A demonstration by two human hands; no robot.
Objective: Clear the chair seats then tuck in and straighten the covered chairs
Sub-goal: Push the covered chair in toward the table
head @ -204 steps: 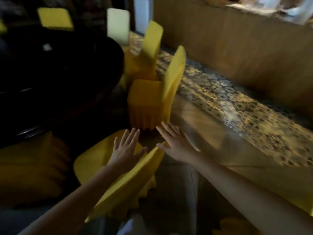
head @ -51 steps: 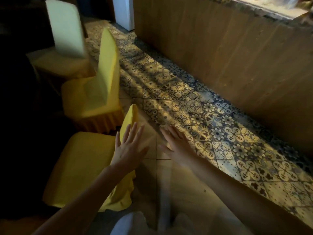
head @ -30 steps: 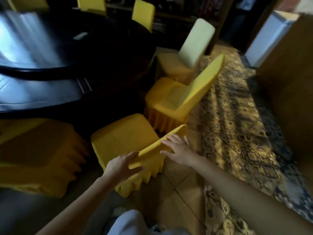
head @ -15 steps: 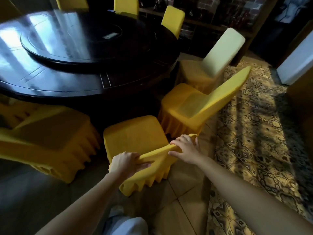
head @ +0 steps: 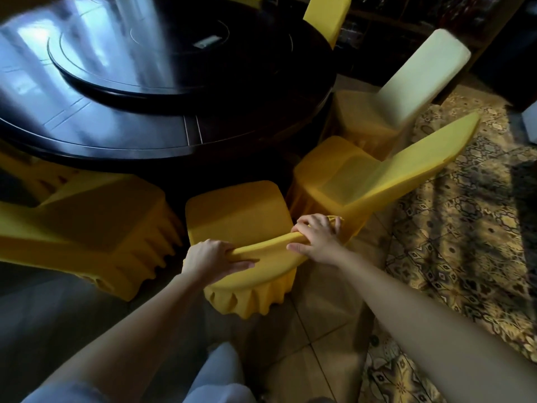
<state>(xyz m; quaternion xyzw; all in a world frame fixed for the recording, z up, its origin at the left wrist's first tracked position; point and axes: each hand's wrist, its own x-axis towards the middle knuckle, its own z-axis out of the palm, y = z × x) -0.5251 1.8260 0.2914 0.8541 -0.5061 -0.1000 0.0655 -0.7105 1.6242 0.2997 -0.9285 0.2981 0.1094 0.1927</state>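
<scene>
Gripping the top rim of the backrest, your left hand curls its fingers over the fabric with the thumb laid along the near side. Your right hand clamps the same rim further right, so the two sit apart on one edge. That yellow covered chair faces the dark round table, its seat front close to the tabletop's edge. Just beside it on your right stands a second yellow chair, turned at an angle, and beyond that a pale-backed chair. Another yellow chair sits on your left, and patterned floor tiles spread out to your right
</scene>
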